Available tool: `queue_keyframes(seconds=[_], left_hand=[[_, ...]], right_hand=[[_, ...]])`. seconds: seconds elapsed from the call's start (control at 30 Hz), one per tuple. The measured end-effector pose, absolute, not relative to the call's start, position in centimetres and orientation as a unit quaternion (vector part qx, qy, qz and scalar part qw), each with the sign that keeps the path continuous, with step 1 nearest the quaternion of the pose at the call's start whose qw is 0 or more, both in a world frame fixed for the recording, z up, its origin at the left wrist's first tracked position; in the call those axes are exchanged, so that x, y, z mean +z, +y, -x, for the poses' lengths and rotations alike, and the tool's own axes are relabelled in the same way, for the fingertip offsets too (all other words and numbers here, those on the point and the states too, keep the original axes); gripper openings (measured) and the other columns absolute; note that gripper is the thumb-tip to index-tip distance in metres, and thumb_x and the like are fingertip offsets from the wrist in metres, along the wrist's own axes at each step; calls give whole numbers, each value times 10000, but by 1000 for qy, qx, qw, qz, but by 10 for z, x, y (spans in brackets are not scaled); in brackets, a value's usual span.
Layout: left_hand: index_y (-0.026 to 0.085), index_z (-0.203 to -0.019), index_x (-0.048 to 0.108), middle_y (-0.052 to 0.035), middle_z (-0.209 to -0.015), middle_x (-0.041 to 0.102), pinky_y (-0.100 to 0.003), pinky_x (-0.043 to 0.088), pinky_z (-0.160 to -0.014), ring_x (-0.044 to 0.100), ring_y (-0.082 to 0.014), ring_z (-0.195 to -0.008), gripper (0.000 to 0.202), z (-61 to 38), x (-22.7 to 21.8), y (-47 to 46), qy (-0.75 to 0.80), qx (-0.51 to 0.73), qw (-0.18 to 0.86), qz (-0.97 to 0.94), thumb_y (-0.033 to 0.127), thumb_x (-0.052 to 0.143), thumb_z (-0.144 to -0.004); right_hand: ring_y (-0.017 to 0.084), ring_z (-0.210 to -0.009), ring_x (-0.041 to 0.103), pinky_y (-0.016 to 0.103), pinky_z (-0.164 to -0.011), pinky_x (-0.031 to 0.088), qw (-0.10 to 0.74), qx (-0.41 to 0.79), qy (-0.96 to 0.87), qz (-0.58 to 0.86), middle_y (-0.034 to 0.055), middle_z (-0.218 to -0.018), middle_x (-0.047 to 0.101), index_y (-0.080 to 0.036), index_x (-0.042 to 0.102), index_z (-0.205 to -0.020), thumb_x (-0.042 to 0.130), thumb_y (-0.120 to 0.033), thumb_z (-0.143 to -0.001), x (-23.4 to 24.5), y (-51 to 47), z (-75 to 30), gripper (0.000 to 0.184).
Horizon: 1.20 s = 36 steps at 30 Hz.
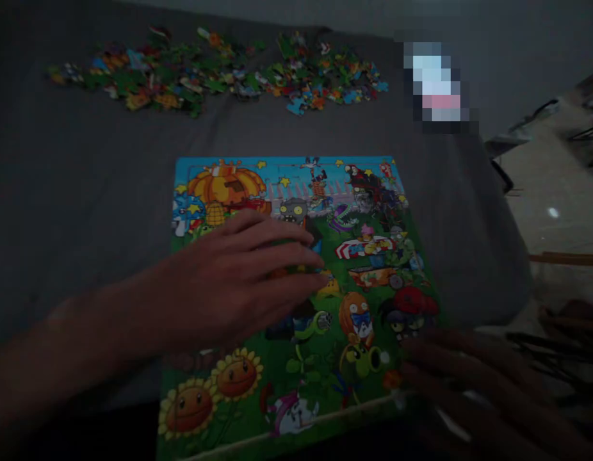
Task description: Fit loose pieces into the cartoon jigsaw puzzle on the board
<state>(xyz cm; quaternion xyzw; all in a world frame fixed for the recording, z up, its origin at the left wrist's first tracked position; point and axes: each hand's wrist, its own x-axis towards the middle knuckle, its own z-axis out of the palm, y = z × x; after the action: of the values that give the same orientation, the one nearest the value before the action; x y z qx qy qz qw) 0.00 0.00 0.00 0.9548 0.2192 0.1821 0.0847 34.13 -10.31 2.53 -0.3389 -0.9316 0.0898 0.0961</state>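
Note:
A jigsaw puzzle board [296,378] with a bright cartoon picture lies in front of me, showing sunflowers, a pumpkin and zombie figures. Across its middle rests my left hand [239,275], palm down, fingers stretched out and slightly apart, covering part of the picture. At the board's lower right edge is my right hand [479,384], dark and somewhat smeared, its fingers extended and apart. I cannot tell how firmly it touches the board. No loose piece shows in either hand.
Many loose puzzle pieces [219,73] are strewn in a wide band along the far side of the grey cloth [95,147]. A pixelated pale object [435,83] is at the far right corner. Beyond the cloth's right edge lies a shiny floor [556,192] with dark, unclear objects.

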Motion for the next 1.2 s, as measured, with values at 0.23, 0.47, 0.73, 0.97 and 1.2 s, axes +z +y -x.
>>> queue_keyframes(seconds=[0.23, 0.47, 0.73, 0.97, 1.2], left_hand=[[229, -1234, 646, -34, -1268, 713, -401, 407, -1101, 581, -245, -1284, 252, 2, -2, 3, 212, 202, 86, -952, 288, 477, -1056], [230, -1184, 692, -51, -1231, 723, -440, 429, -1078, 598, -259, -1259, 284, 0, -2, -1, 206, 214, 88, -951, 263, 441, -1057], [249, -1166, 691, -38, -1255, 721, -433, 414, -1083, 582, -251, -1266, 312, -1, -3, -3, 199, 203, 96, -954, 249, 397, -1062], [221, -967, 677, -35, -1027, 717, -390, 436, -989, 609, -219, -1056, 227, -3, 1, -8, 166, 200, 148, -954, 305, 480, -1042], [261, -815, 612, 42, -894, 691, -347, 435, -871, 603, -187, -958, 370, -11, -1, -27, 130, 159, 150, -967, 563, 823, -779]], right_hand=[[157, -1166, 620, 294, -1210, 309, 93, 71, -956, 267, -89, -1285, 739, -247, 720, -1243, 408, -361, -1109, 14, -115, -271, 358], [201, -1285, 614, 315, -1027, 518, 68, 71, -954, 282, 7, -1374, 692, -254, 730, -1231, 482, -333, -1081, 17, -112, -279, 299], [186, -1248, 646, 307, -1029, 557, 37, 107, -956, 270, -19, -1372, 693, -249, 682, -1322, 410, -202, -1088, 23, -108, -276, 362], [119, -1126, 677, 181, -1034, 516, 104, 144, -933, 314, -2, -1163, 790, -179, 699, -1218, 432, -235, -1093, 25, -103, -265, 300], [135, -1169, 657, 207, -1071, 496, 88, 141, -941, 293, -31, -1219, 772, -201, 709, -1250, 412, -201, -1092, 26, -100, -273, 337]])
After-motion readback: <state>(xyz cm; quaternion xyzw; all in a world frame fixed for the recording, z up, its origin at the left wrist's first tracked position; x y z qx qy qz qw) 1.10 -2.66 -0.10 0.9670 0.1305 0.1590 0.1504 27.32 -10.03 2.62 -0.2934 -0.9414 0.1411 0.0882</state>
